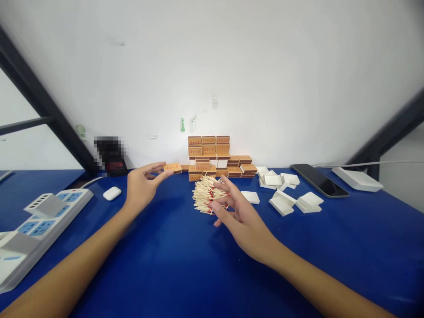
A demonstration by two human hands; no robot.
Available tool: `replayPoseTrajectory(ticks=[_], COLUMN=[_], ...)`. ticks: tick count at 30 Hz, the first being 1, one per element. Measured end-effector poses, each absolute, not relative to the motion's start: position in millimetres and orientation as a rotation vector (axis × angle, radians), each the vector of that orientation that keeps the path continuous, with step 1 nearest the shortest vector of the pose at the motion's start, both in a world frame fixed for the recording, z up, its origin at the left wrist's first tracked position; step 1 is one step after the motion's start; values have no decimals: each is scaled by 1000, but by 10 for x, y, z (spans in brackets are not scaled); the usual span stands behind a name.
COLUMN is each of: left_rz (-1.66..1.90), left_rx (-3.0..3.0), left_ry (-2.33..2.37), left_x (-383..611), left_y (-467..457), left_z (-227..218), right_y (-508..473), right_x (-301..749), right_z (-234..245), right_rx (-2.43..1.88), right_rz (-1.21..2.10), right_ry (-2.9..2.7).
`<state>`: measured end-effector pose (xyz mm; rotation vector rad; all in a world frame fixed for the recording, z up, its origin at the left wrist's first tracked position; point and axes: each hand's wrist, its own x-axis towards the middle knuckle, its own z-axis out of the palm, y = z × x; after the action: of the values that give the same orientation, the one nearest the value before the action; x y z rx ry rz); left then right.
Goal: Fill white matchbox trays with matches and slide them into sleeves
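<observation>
My left hand (143,182) pinches an orange matchbox (172,168) by its left end, between thumb and fingers, left of the stacked boxes. Over the right side of a heap of loose matches (206,194) with red heads hovers my right hand (243,221). Its fingers are apart and curved, and I see nothing between them. Part of the heap is hidden behind those fingers. Behind the heap, against the wall, stands a stack of matchboxes (209,149), higher at the left and lower at the right. White inner trays (281,204) lie scattered to the right.
At the right are a dark phone (319,180) and a white flat box (357,179) with a cable. A white power strip (43,234) with plugs runs along the left, near a white earbud case (112,193). Dark metal bars (49,97) slant at both sides.
</observation>
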<state>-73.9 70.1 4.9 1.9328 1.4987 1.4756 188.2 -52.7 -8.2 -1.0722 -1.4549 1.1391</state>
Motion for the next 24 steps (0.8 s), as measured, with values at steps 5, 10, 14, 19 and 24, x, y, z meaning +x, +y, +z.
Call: replayPoseTrajectory(ticks=[5, 10, 14, 19, 24], left_rz=[1389, 1362, 1338, 1356, 1370], left_rx=[1804, 1815, 1860, 1868, 1844], left_ry=[1443, 1414, 1448, 1453, 1381], left_x=[-731, -521, -505, -538, -542], left_y=[1214, 1480, 1543, 1567, 1591], left_z=[-149, -306, -310, -322, -371], right_y=[-451, -392, -353, -348, -331], right_x=[1926, 1931, 1960, 1992, 2010], right_z=[-98, -115, -105, -92, -73], right_rx=[-1156, -1176, -1150, -1101, -1098], right_rz=[1145, 1091, 1044, 972, 933], right_ry=[-1465, -1498, -1502, -1525, -1534])
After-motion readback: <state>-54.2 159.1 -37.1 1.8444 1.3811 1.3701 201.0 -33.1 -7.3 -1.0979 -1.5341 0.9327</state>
